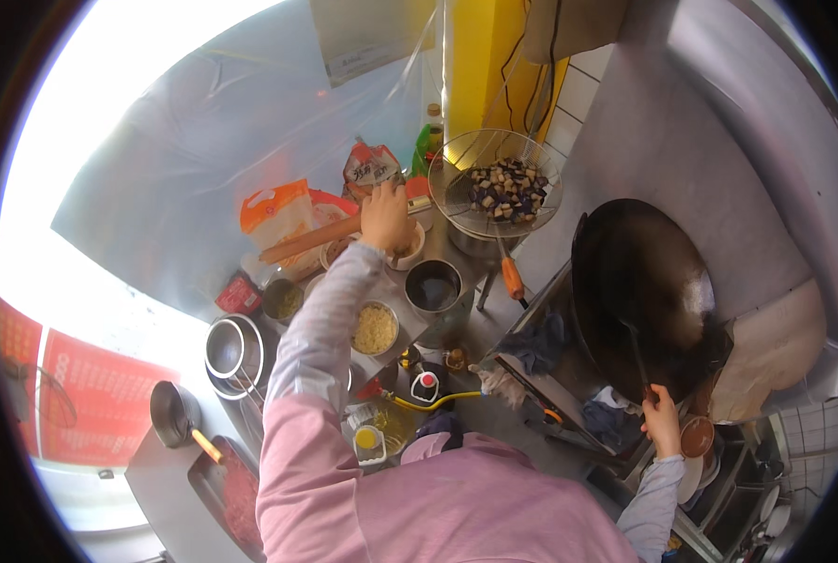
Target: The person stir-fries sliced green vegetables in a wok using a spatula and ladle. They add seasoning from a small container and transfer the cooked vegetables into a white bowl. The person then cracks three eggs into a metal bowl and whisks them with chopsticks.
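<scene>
My right hand (662, 420) grips the handle of a long cooking utensil (638, 355), probably a wok ladle or spatula. Its far end lies inside the large dark wok (644, 281) and is hard to make out. My left hand (384, 217) reaches over the seasoning containers, above a white bowl (413, 252) that it partly covers. Fingers point away from the camera, so whether they hold anything is hidden. A long wooden piece (310, 239) lies right beside this hand. Near it are a dark pot of liquid (433, 285) and a bowl of chopped pale garlic-like bits (375, 328).
A wire strainer (454, 193) with diced eggplant (509, 190) rests over a pot, its orange handle (511, 278) jutting out. Seasoning bags (275, 207) stand behind the bowls. Stacked metal bowls (232, 352), a saucepan (174, 414) and a meat tray (229, 485) sit left. Oil jugs (370, 442) stand low.
</scene>
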